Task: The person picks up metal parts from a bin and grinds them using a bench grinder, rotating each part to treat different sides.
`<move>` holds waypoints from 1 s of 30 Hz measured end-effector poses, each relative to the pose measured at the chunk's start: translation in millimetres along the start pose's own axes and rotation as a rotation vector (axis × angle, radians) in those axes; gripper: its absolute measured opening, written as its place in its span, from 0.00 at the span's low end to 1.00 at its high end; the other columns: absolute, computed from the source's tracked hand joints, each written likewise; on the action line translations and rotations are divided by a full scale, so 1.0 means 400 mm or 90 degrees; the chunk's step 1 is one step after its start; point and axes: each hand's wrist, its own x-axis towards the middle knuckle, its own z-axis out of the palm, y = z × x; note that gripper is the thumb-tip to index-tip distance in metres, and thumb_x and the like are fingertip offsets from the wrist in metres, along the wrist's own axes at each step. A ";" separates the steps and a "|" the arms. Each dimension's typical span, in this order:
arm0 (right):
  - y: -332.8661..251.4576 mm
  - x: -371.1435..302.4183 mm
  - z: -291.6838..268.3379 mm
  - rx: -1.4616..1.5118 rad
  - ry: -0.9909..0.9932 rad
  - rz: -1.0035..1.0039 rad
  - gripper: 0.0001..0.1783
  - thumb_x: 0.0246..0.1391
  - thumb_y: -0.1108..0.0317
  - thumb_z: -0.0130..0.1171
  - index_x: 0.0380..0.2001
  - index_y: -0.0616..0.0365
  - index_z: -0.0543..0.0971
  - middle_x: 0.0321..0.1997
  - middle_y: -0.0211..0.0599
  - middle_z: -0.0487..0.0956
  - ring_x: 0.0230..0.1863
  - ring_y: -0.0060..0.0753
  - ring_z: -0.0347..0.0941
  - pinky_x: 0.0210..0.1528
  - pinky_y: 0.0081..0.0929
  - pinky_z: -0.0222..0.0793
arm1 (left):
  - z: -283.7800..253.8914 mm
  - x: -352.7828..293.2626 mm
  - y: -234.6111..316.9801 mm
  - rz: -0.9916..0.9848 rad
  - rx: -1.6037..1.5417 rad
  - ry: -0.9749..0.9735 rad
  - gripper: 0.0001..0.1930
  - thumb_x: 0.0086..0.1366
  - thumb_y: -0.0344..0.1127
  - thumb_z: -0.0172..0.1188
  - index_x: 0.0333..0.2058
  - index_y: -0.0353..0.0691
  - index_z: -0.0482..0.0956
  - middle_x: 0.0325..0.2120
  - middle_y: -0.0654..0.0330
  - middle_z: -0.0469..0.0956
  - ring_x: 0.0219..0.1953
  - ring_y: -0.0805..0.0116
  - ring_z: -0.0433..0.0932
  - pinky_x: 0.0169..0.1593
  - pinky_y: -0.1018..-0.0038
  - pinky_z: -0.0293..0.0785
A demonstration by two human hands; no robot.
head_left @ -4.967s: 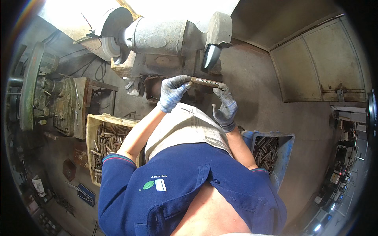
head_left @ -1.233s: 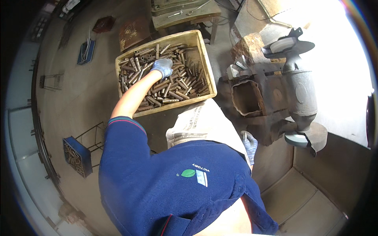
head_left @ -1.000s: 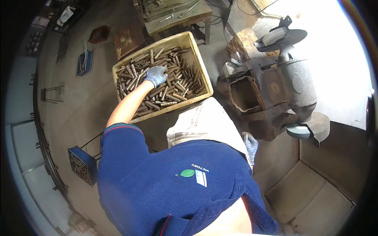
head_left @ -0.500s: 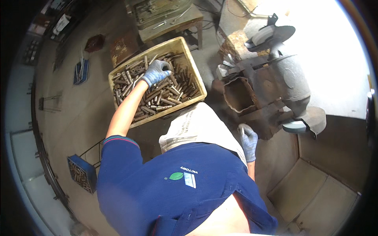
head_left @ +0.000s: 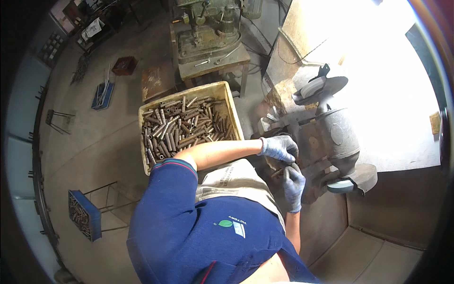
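My left hand, in a blue-and-grey knit glove, reaches across to the right with its fingers curled. Just below it, my right hand wears a matching glove and has its fingers bent in. The fingertips of both hands meet or nearly meet in front of the bench grinder. Whatever lies between them is too small and dark to make out. A yellowish plastic bin full of short brown metal tubes stands left of my hands.
The grinder's upper wheel and lower wheel lie to the right. A drilling machine sits on a table behind the bin. On the floor at left are a blue tray of tubes on legs and another blue tray.
My left hand has left the tubes in the bin and moved right to the grinder. My right hand has risen to meet it from lower down. The view has shifted.
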 end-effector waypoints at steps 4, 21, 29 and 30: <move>0.010 -0.049 -0.016 0.437 0.139 0.102 0.24 0.63 0.57 0.43 0.41 0.73 0.75 0.49 0.44 0.73 0.46 0.33 0.73 0.52 0.26 0.67 | 0.001 -0.029 -0.022 -0.107 -0.235 0.109 0.16 0.61 0.40 0.57 0.42 0.33 0.74 0.29 0.60 0.77 0.23 0.77 0.76 0.32 0.80 0.75; 0.055 -0.021 0.034 0.010 0.172 -0.037 0.09 0.54 0.78 0.52 0.38 0.67 0.78 0.44 0.39 0.71 0.45 0.30 0.71 0.46 0.23 0.69 | 0.043 -0.110 -0.083 -0.169 -0.422 0.261 0.11 0.61 0.37 0.58 0.35 0.34 0.78 0.21 0.63 0.76 0.22 0.76 0.75 0.26 0.80 0.75; 0.059 -0.008 0.050 0.012 0.202 -0.035 0.08 0.52 0.81 0.52 0.35 0.68 0.77 0.42 0.39 0.70 0.43 0.31 0.71 0.46 0.23 0.69 | 0.052 -0.109 -0.064 -0.184 -0.383 0.266 0.09 0.61 0.35 0.56 0.30 0.36 0.79 0.19 0.65 0.75 0.18 0.80 0.72 0.24 0.82 0.72; 0.057 -0.020 0.044 0.010 0.216 -0.021 0.07 0.53 0.80 0.52 0.35 0.68 0.77 0.43 0.39 0.71 0.43 0.31 0.71 0.46 0.24 0.69 | 0.061 -0.104 -0.063 -0.185 -0.378 0.248 0.09 0.61 0.35 0.56 0.30 0.36 0.79 0.19 0.65 0.75 0.18 0.80 0.72 0.23 0.82 0.72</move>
